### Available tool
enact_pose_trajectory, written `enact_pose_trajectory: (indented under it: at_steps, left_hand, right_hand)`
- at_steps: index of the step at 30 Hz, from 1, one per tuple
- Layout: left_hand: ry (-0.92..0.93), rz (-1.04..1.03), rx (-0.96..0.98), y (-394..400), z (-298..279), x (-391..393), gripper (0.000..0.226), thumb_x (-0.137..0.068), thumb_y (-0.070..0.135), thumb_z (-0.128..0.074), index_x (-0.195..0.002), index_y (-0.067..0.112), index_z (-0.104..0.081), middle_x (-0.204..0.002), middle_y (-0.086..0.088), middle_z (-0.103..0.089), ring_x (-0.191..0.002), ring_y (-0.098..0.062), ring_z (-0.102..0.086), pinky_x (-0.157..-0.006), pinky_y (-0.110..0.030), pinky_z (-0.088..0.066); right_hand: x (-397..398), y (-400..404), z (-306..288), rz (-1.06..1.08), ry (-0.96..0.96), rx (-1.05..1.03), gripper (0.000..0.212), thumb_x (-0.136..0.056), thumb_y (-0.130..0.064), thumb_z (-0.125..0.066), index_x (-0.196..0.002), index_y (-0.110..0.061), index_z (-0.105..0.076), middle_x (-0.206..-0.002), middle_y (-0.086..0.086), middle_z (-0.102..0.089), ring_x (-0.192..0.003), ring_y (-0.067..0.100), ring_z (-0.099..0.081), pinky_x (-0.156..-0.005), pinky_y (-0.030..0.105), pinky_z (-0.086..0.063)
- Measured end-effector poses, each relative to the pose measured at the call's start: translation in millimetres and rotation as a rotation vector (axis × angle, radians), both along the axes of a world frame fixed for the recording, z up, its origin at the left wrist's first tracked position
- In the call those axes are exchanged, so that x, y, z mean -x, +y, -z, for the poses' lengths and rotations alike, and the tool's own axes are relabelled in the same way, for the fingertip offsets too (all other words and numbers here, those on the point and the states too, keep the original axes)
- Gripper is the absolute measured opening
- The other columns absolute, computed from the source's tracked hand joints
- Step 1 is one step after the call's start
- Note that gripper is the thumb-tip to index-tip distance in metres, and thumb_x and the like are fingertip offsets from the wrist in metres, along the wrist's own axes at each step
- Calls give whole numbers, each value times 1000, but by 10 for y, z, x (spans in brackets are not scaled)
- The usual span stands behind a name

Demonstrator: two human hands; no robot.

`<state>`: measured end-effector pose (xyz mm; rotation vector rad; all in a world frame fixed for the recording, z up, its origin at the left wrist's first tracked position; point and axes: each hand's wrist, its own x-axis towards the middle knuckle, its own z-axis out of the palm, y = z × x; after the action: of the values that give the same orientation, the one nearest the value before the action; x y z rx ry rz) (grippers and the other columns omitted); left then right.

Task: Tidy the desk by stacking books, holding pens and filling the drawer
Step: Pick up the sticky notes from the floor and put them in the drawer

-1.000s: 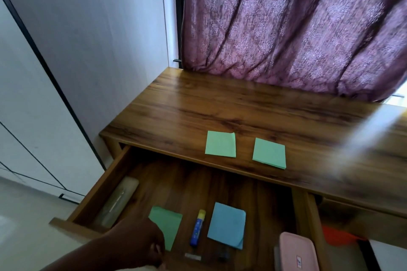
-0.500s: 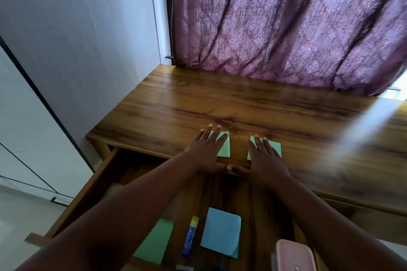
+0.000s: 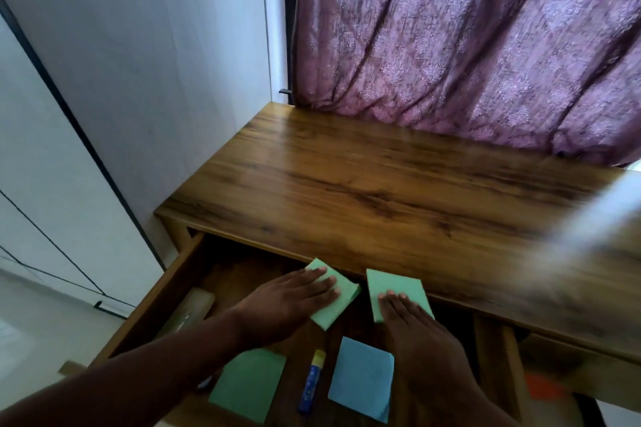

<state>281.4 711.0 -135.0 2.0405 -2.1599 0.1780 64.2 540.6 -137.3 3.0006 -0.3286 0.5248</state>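
Two green note pads have come off the wooden desk's (image 3: 381,191) front edge and hang over the open drawer (image 3: 163,295). My left hand (image 3: 288,305) holds the left green pad (image 3: 341,305), tilted, with straight fingers on top and the thumb hidden beneath. My right hand (image 3: 412,326) holds the right green pad (image 3: 395,284) the same way. On the drawer floor lie another green pad (image 3: 248,388), a blue-and-yellow glue stick (image 3: 312,381) and a blue pad (image 3: 360,381).
A clear case (image 3: 194,308) lies along the drawer's left wall. A second open drawer at the right holds something orange (image 3: 544,392). A purple curtain (image 3: 451,45) hangs behind the desk, and a white wall stands to the left.
Both hands reached out to the two green pads on the desk top, then drew them back over the front edge to above the open drawer.
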Motion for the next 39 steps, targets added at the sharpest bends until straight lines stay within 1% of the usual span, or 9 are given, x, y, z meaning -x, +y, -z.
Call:
enact_pose_trajectory:
  at_steps: [3, 6, 11, 16, 21, 28, 31, 35, 39]
  left_hand:
    - [-46, 14, -20, 483, 178, -103, 47, -99, 28, -31, -146, 22, -34, -142, 2, -51, -133, -15, -45, -114, -29, -29]
    - [-87, -97, -212, 717, 388, -328, 71, -91, 30, -36, -153, 21, -2, -135, 8, -57, -124, -8, -54, -109, -21, -31]
    - [2, -248, -340, 466, 457, -566, 49, -90, 37, -37, -129, 17, -59, -125, -8, -65, -112, -23, -65, -90, -28, -52]
    - [114, -443, -617, 154, 581, -604, 68, -97, 48, -40, -153, 19, -13, -161, -8, -10, -148, -26, -11, -120, -37, -13]
    - [258, -485, -631, 272, 627, -453, 107, -73, 85, -20, -153, 18, 1, -161, -8, 5, -149, -26, 5, -121, -39, -1]
    - [397, -360, -630, 855, -19, 75, 108, -65, 85, 2, -153, 22, 3, -160, 4, 9, -146, -14, 13, -117, -33, 9]
    - [290, -332, -678, 1226, -110, 365, 95, -75, 80, -4, -150, 24, 12, -152, 11, 22, -139, -10, 28, -110, -29, 20]
    - [76, -340, -579, 1383, 27, 502, 92, -86, 79, -16, -148, 13, -27, -155, -7, -24, -144, -29, -16, -118, -49, -10]
    - [6, -359, -504, 1400, 165, 478, 92, -85, 79, -23, -142, 10, -41, -149, -11, -40, -139, -31, -34, -108, -46, -20]
  right_hand:
    - [-125, 440, 56, -122, 69, -44, 65, -97, -14, -7, -110, -18, -71, -109, -4, -72, -96, 8, -69, -76, 25, -55]
    - [-318, 652, 167, -159, 218, -129, 49, -87, -21, -28, -103, -26, -74, -101, -10, -73, -89, 3, -69, -70, 18, -54]
    - [-866, 511, 316, -40, 355, -147, 52, -70, -15, -32, -102, -16, -74, -100, 4, -74, -89, 15, -71, -72, 29, -58]
    - [-1128, 288, 630, 70, 551, -318, 51, -98, -23, -36, -147, -16, -28, -156, 8, -23, -143, 27, -23, -114, 41, -27]
    - [-916, 313, 648, 74, 626, -548, 64, -101, -41, -27, -150, -14, 1, -159, 8, 5, -146, 24, 7, -118, 34, -1]
    - [-38, 594, 37, 8, 455, -980, 49, -86, -65, -33, -134, -57, -27, -141, -40, -14, -143, 1, -6, -112, 19, -9]
    - [373, 636, 170, -144, 563, -716, 45, -78, -84, -6, -122, -78, -7, -131, -59, -5, -140, 4, -18, -110, 23, -25]
    - [674, 782, 427, -171, 443, -393, 62, -97, -54, -7, -150, -24, 3, -159, -11, 7, -145, 5, 2, -118, 30, 4]
    - [666, 848, 150, -54, 626, -232, 69, -94, -61, -2, -143, -26, -36, -139, -15, -42, -143, 7, -8, -99, 38, -21]
